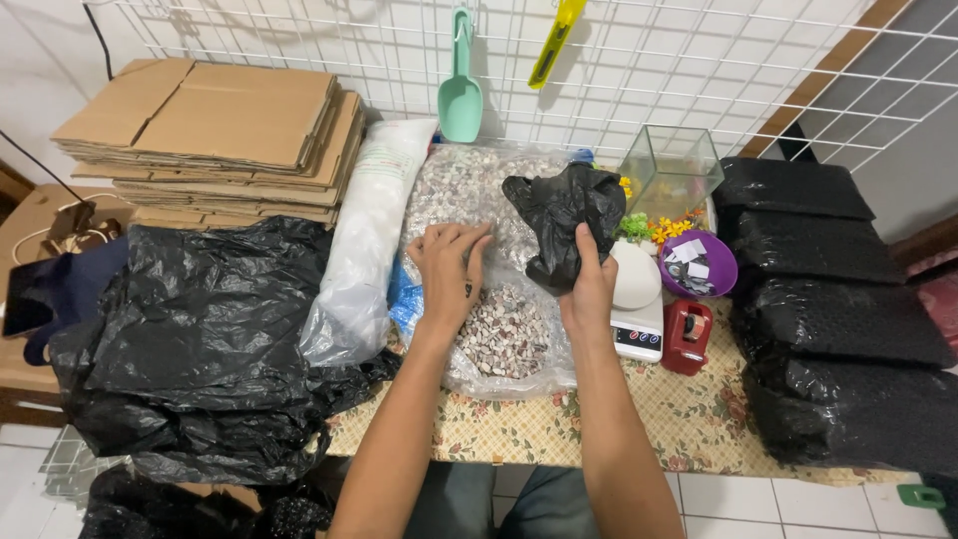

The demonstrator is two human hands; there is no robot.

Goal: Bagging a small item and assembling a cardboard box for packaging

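Step in hand, as judged: taking pebbles from a large bag to fill a small one.

Left hand [451, 271]: lies palm down, fingers spread and flat, on the clear plastic bag of mixed pebbles [489, 269]. It grips nothing; the fingertips rest among the stones at the bag's opening.

Right hand [591, 284]: closed around the lower part of a crumpled small black bag [561, 222], holding it upright just above the pebble bag. The bag's mouth is not clearly open.

Position of items: the pebble bag lies on the desk [689, 419], directly under both hands, between a white sack [367, 240] on the left and a small white scale [639, 304] on the right. The black bag stands just beside the left hand, touching the pebble bag's upper half.

Next move, as judged: it calls for the black bag's mouth to be spread before any stones go in; the left hand would need to cup rather than lie flat. A green scoop [460, 85] hangs on the wire grid behind, well apart from both hands.
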